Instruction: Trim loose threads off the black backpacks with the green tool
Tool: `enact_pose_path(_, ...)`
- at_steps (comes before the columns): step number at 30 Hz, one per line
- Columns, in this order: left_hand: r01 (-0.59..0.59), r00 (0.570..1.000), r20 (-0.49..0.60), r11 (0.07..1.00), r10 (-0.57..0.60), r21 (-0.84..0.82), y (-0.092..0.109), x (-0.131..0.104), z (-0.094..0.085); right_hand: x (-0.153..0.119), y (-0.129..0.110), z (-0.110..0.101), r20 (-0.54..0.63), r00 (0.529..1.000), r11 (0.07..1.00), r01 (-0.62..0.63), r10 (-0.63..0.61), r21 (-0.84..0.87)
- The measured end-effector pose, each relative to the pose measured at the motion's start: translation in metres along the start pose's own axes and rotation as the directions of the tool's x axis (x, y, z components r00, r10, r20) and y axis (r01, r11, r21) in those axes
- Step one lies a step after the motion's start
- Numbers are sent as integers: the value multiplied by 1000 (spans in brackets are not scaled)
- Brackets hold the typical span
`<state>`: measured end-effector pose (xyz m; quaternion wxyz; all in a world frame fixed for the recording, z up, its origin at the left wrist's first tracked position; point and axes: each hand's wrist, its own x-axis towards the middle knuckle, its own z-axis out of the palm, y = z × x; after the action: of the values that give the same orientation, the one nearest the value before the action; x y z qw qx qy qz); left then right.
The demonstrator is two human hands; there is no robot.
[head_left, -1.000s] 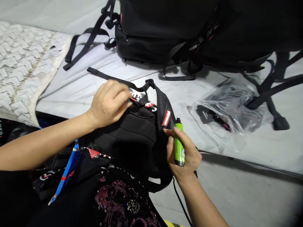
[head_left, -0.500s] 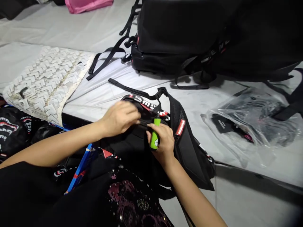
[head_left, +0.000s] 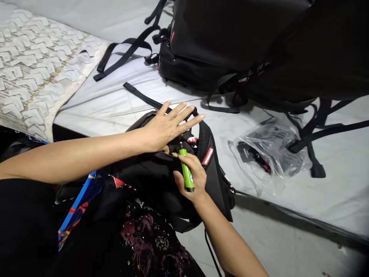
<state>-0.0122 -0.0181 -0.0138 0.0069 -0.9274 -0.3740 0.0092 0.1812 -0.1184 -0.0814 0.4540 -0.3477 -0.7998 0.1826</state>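
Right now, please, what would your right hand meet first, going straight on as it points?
My right hand would probably meet my left hand, over the black bag; depth is unclear.

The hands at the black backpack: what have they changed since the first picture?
The left hand, bunched earlier, has opened, its fingers spread over the top of the backpack. The right hand has moved left, from beside the red label to the bag's top edge. It still holds the green tube. The clear plastic bag stayed on the white surface.
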Motion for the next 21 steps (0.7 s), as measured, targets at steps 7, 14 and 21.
enact_pose_path(7,61,997,44,998,-62,27,-4,12,15,13,9,-10,133,968,977,-209,213,-39)
enact_pose_path(14,63,998,-29,998,-63,-12,0,3,19,44,6,-32,278,916,957,-276,289,-87)
enact_pose_path(21,262,963,-44,962,-266,-80,2,0,22,72,14,-39,533,733,898,-416,423,-143)
